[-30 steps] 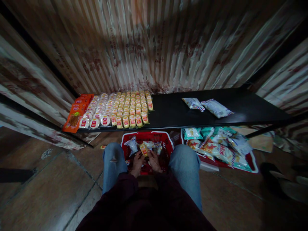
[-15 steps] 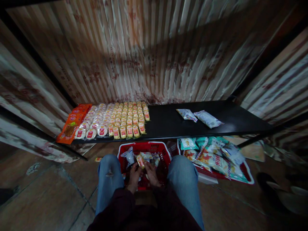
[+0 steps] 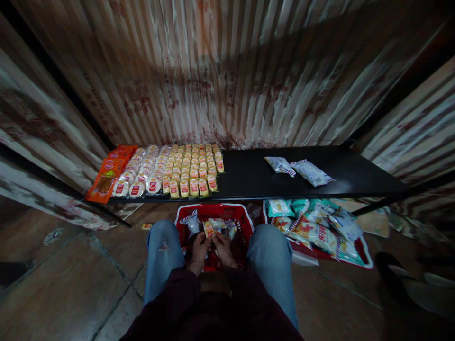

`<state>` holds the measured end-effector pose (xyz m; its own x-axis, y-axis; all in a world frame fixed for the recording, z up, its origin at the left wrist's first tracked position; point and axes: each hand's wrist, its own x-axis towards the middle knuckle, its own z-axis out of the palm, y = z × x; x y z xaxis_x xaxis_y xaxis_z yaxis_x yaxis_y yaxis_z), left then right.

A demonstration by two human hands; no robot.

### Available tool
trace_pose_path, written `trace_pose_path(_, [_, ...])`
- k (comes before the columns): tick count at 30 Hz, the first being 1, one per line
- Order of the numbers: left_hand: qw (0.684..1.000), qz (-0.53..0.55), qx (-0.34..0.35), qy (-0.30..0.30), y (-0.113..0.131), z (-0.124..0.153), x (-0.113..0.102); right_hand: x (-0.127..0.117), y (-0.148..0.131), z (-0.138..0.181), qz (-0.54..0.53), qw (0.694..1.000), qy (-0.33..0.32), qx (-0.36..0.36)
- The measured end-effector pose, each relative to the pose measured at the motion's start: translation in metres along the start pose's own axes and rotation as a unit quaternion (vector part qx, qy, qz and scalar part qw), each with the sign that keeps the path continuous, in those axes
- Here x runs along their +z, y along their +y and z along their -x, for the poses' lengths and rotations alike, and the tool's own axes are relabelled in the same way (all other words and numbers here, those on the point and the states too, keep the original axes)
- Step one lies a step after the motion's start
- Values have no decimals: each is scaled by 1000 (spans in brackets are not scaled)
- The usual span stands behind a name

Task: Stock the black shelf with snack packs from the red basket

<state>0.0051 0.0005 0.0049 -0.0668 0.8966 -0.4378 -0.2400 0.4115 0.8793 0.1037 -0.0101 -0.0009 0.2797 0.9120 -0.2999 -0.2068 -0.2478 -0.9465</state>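
Between my knees, my left hand (image 3: 199,249) and my right hand (image 3: 223,247) both grip a small wrapped snack cake (image 3: 208,229) with a yellow body and a red-and-white label. They hold it upright above a red basket (image 3: 245,219), which contains several packets, among them a striped-edge bag (image 3: 193,222). Ahead on the black shelf (image 3: 245,175) stand rows of matching yellow wrapped cakes (image 3: 194,187). To their left are rows of round white wrapped cakes (image 3: 136,189).
Orange packets (image 3: 108,173) lie at the shelf's left end; two white bags (image 3: 313,173) lie on its right half. A second red basket (image 3: 368,260) on the right is heaped with snack bags (image 3: 316,232). One small yellow packet (image 3: 146,227) lies on the floor by my left knee.
Both hands still hold the wrapped cake, which has turned more upright with its label facing me. The view has shifted slightly, so the shelf sits a little higher.
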Motion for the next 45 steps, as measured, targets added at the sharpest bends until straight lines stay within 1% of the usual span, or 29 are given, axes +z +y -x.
trace_pose_path(7, [1000, 12, -6, 0, 0, 1, 2, -2, -1, 0, 11, 1000, 16, -21])
trace_pose_path(12, [1000, -3, -20, 6, 4, 3, 4, -3, 9, -4, -10, 999, 28, -14])
trace_pose_path(16, [1000, -9, -19, 10, 7, 4, 4, -4, 17, -8, -40, 999, 35, -6])
trace_pose_path(19, [1000, -11, -20, 13, 9, 6, 5, -5, 20, -10, -43, 998, 38, -10])
trace_pose_path(22, [1000, -12, -25, 13, 11, 7, 6, -5, 20, -10, -35, 998, 48, -17])
trace_pose_path(27, [999, -10, -29, 14, 11, 6, 7, -3, 15, -8, -25, 998, 55, -10])
trace_pose_path(31, [1000, -14, -14, 16, 10, 5, 8, -2, 8, -3, -28, 998, 48, -9])
trace_pose_path(38, [999, -19, 34, -27, 20, 12, 8, -1, -8, 5, 6, 998, 61, -32])
trace_pose_path(41, [998, -36, 46, -31, 24, 16, 8, -1, -10, 6, 20, 997, 64, -36])
trace_pose_path(45, [994, -59, 84, -31, 25, 18, 8, -2, -10, 6, 27, 996, 69, -45])
